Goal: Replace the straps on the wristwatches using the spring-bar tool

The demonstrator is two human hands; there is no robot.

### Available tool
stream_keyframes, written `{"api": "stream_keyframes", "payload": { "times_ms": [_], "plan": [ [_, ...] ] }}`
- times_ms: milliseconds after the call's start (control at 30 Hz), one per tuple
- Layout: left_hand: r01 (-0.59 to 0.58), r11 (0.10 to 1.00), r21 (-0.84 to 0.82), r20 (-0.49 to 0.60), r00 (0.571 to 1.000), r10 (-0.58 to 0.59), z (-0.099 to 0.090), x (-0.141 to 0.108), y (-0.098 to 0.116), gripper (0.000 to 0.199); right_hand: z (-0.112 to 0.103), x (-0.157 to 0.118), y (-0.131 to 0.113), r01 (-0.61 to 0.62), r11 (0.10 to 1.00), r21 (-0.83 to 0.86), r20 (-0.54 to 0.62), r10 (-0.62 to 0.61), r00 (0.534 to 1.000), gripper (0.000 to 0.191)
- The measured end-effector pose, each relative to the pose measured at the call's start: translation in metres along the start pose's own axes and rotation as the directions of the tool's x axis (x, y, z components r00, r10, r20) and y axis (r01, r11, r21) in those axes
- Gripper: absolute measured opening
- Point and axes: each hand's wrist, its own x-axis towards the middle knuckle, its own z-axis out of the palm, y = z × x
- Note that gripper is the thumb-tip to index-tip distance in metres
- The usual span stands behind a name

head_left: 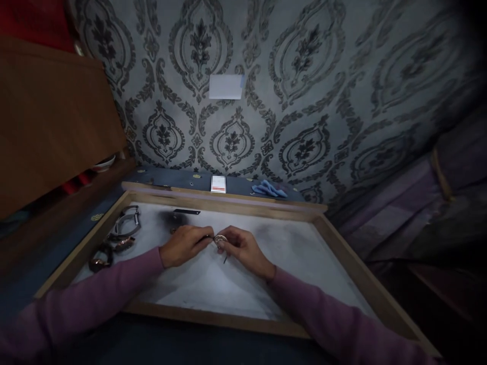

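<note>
Just above the middle of a shallow white-bottomed wooden tray, my right hand [243,248] pinches a round wristwatch [220,239] with a metallic case. A short dark piece, perhaps the strap's end, pokes out below those fingers. My left hand [186,245] is closed too, its fingertips meeting the left side of the watch on a thin dark part that looks like its strap. The fingers hide most of that part. Along the tray's left side lie several other watches [124,244], one with a grey strap [127,224].
The tray's wooden rim [213,315] surrounds the work area. A flat black strip [186,212] lies near its back edge. Behind the tray are a small white box [218,184] and a crumpled blue cloth [269,189]. A brown wooden cabinet [57,121] stands at left, a patterned wall behind.
</note>
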Motion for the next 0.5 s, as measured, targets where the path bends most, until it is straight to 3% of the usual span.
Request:
{"api": "stream_keyframes", "payload": {
  "times_ms": [300,500],
  "plan": [
    [0.057,0.992,-0.109,0.03,0.998,-0.054,-0.004,-0.002,-0.004,0.016,-0.006,0.003,0.003,-0.079,0.986,0.149,0.035,0.075,0.997,0.035],
    [0.089,0.993,-0.08,0.104,0.991,-0.081,-0.007,0.0,-0.012,0.015,-0.009,0.002,0.002,-0.235,0.892,0.387,0.075,0.224,0.972,0.029]
  ]
}}
